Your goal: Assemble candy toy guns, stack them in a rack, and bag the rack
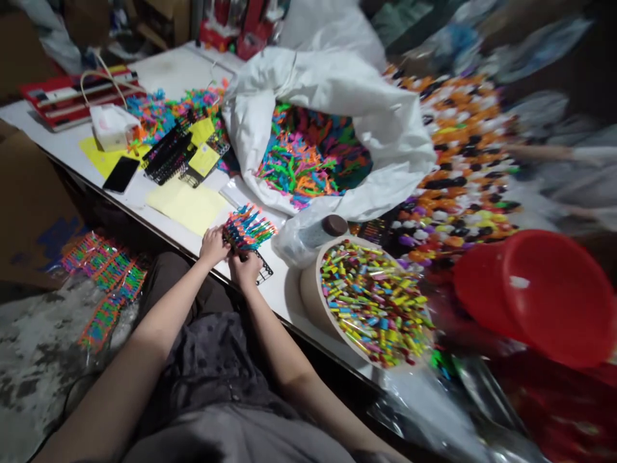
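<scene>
At the near edge of the white table [286,286], both hands are at a black plastic grid rack [265,272] with rows of small colourful plastic pieces [251,226] standing up in it, pink, blue, orange and green. My left hand [214,247] is closed around the rack's left side. Fingers bent, my right hand [247,269] grips the near side; what lies under its fingertips is hidden. Just beyond the rack lie pale yellow sheets [190,204]. More black grid racks [168,153] lie farther back.
A white sack [400,186] full of colourful pieces stands behind. To the right are a beige tub [313,283] of small coloured pieces, a red bucket [482,283] and a heap of orange, black and white pieces [457,148]. A phone [121,174] lies left.
</scene>
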Available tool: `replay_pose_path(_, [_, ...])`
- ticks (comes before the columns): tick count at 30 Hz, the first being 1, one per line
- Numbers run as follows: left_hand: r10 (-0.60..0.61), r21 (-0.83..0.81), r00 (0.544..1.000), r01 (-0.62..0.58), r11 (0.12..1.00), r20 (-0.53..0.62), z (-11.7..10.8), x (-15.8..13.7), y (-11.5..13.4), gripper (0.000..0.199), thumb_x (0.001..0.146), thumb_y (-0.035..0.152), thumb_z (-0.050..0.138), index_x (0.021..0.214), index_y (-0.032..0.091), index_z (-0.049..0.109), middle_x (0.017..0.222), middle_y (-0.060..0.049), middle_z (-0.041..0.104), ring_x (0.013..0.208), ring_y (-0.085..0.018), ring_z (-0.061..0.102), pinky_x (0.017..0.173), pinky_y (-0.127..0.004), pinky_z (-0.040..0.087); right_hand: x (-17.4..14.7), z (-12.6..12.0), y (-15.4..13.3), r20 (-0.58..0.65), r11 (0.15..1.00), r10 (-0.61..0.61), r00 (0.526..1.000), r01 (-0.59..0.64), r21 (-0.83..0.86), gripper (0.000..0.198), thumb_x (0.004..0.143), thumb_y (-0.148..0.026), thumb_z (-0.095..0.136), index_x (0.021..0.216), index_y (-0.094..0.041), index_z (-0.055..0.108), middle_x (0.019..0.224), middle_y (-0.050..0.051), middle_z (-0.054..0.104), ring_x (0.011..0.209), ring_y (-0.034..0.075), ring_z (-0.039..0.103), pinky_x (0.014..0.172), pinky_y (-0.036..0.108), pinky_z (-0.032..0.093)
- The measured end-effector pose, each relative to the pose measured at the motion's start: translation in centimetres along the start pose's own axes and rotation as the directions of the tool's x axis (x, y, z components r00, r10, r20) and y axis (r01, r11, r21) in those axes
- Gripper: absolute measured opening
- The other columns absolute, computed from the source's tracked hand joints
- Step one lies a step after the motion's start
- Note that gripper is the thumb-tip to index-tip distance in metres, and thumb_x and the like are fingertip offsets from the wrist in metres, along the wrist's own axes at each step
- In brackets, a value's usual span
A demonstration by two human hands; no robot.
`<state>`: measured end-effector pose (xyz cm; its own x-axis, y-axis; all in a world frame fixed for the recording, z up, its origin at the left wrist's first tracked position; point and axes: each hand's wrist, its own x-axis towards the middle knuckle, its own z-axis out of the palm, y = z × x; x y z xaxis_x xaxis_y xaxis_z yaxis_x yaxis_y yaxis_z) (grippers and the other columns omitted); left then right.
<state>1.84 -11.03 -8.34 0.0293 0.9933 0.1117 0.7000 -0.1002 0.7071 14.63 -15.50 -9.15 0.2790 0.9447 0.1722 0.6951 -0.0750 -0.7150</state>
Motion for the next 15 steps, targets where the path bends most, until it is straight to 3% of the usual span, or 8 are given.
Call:
replay_pose_path(5, [0.022, 0.007, 1.000, -0.022, 1.000, -0.009, -0.74, 0.20, -0.02, 0.065, 0.075, 0.018, 0.058, 0.137, 0.011, 0.039, 0.131, -0.018, 0.053, 0.131, -0.029, 0.040, 0.114, -0.046, 0.027, -0.11, -0.17, -0.52, -0.040, 0.997, -0.061, 0.997, 0.063, 0.046, 0.024, 0.079, -0.038, 0.055, 0.079, -0.016, 0.065, 0.077, 0.007, 0.067, 0.073, 0.019, 0.056, 0.079, 0.032, 0.036])
replay_pose_path(10, [0.006, -0.001, 1.000, -0.006, 1.000, -0.008, -0.39, 0.33, -0.10, 0.068, 0.075, 0.020, 0.058, 0.139, 0.012, 0.037, 0.134, -0.017, 0.051, 0.132, -0.030, 0.038, 0.114, -0.046, 0.025, -0.18, 0.12, -0.98, -0.036, 0.999, -0.004, 0.999, 0.006, 0.047, 0.023, 0.079, -0.037, 0.055, 0.075, -0.017, 0.065, 0.077, 0.008, 0.067, 0.072, 0.019, 0.056, 0.080, 0.032, 0.037])
replay_pose_path(15, [0.014, -0.008, 1.000, -0.014, 1.000, -0.008, -0.34, 0.77, -0.21, 0.069, 0.074, 0.020, 0.060, 0.138, 0.010, 0.038, 0.133, -0.017, 0.052, 0.131, -0.031, 0.039, 0.114, -0.045, 0.026, -0.06, 0.44, -1.01, -0.017, 0.999, 0.042, 0.999, -0.042, 0.008, 0.024, 0.079, -0.036, 0.057, 0.084, -0.016, 0.067, 0.087, 0.010, 0.069, 0.078, 0.021, 0.059, 0.078, 0.032, 0.040])
